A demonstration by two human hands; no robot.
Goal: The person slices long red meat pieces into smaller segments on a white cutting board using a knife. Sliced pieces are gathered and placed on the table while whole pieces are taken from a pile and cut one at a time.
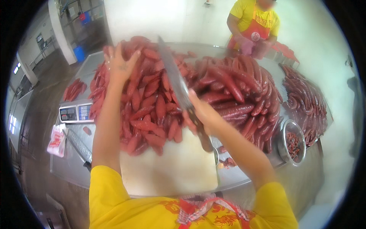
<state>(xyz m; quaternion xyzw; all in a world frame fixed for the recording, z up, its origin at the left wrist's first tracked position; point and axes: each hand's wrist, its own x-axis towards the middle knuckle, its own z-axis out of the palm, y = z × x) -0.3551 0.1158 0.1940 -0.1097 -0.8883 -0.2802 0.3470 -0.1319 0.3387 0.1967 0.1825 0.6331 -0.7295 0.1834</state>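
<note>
My left hand (121, 64), fingers spread wide, rests at the far side of a big heap of cut red sausage pieces (146, 105). In my right hand (203, 112) is a large knife (172, 70), gripped by its brown handle. The blade points up and away over the right part of the heap, and its edges are a little blurred. Below the heap lies a white cutting board (169, 171), its far part covered by pieces. Long whole sausages (238, 89) are piled just right of the knife.
At left stand a scale (69, 114) with sausage pieces on it, a white-and-red bag (57, 140) and another knife (79, 147). A metal bowl (283, 142) holds small scraps at right, near linked sausages (307, 97). Across the table stands a person (261, 23) in a red apron.
</note>
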